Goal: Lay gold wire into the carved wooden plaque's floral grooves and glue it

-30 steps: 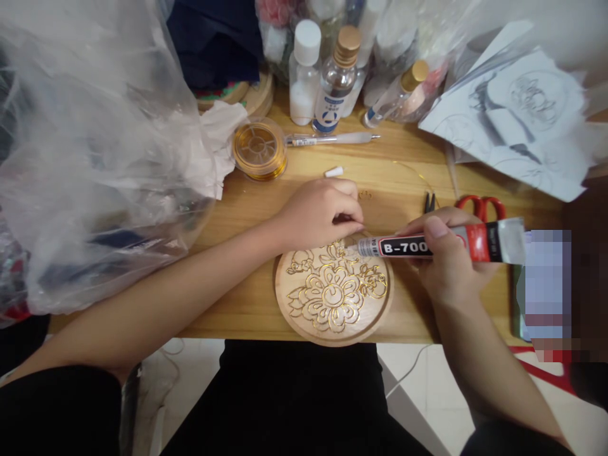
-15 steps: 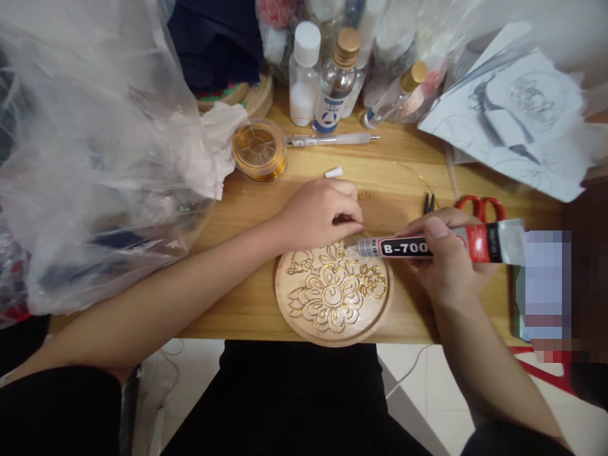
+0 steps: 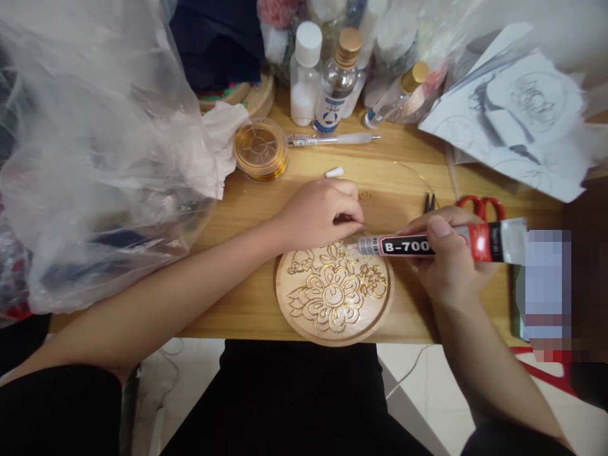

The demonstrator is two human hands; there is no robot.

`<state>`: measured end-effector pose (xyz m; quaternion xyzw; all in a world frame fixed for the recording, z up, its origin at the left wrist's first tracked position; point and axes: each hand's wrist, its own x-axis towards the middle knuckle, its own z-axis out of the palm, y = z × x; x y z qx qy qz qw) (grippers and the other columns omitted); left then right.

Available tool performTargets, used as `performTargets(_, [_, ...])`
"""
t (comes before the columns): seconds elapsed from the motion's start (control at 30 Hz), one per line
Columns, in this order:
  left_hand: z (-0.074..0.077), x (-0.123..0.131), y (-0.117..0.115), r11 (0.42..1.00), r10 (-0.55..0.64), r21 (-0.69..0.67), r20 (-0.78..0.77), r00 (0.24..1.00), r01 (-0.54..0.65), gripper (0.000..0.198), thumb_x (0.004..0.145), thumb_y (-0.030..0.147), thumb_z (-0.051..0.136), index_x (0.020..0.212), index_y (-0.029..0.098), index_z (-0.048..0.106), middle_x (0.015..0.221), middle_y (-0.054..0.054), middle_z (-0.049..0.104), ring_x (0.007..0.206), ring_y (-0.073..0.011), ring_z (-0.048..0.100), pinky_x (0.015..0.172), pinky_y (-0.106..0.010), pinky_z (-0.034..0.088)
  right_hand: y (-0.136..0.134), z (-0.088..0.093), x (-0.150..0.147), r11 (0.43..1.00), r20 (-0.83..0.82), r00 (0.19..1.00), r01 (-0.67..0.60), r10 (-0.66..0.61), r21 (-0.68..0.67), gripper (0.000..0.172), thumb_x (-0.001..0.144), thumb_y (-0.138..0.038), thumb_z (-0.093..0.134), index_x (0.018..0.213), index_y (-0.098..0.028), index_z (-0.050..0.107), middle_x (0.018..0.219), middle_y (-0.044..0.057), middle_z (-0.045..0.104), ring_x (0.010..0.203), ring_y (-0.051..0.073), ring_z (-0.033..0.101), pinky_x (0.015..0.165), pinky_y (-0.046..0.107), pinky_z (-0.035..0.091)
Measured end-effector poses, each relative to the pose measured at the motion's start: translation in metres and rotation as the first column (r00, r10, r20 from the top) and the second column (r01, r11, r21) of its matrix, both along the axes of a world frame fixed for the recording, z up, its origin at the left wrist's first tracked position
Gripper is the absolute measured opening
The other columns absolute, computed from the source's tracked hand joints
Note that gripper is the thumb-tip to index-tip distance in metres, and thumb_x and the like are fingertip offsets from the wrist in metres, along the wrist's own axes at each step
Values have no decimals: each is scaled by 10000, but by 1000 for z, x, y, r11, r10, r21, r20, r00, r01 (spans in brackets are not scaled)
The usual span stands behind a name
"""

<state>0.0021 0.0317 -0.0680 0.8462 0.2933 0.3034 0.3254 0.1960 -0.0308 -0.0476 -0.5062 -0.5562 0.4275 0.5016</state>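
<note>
Right fingers (image 3: 441, 228) clasp the tube (image 3: 403, 246) partly over the wooden disc (image 3: 336, 294).

White "B-700" on black marks the squeeze tube (image 3: 405, 246), with smaller sideways letters "BI DA" toward its nozzle; the copper-capped bottle (image 3: 334, 92) carries a triangular sign, its small print unreadable, like the pen's (image 3: 332, 139)

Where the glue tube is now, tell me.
In the head view, the glue tube is right of centre, held in the right hand, pointing left towards the upper part of the round wooden board.
</note>
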Motion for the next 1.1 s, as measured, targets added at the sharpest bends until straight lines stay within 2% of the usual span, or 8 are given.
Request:
performTargets(0.23, [1,0,0,1000,-1,-21,-23,1000,1,84,794,172,654,741,162,717,743,-13,639,682,-105,576,640,-243,434,1,0,1,1000,-1,1000,28,-28,6,257,822,-431,663,655,-235,660,547,-36,599,361,73,465,257,213,289])
performTargets(0.5, [0,0,0,1000,-9,-21,-10,1000,9,85,797,183,655,742,164,717,754,-18,643,694,-111,581,652,-250,440,0,-2,3,1000,22,1000,-7,7,-6,256,834,-444,648,682,-239,672,572,-26,620,382,75,484,270,212,304])
performTargets(0.83, [1,0,0,999,-12,-31,-8,1000,12,82,791,172,657,741,162,721,738,-21,639,685,-113,576,639,-247,435,0,0,3,999,-1,999,45,-45,-2,251,807,-439,678,655,-240,675,577,-24,635,371,73,478,253,210,288])
performTargets(1.1, [0,0,0,1000,-8,-26,-4,1000,8,84,796,188,659,739,168,717,754,-19,646,687,-114,580,642,-255,441,1,-1,2,1000,-8,1000,15,-15,2,232,826,-419,664,667,-250,688,550,-31,625,357,71,464,252,212,280])
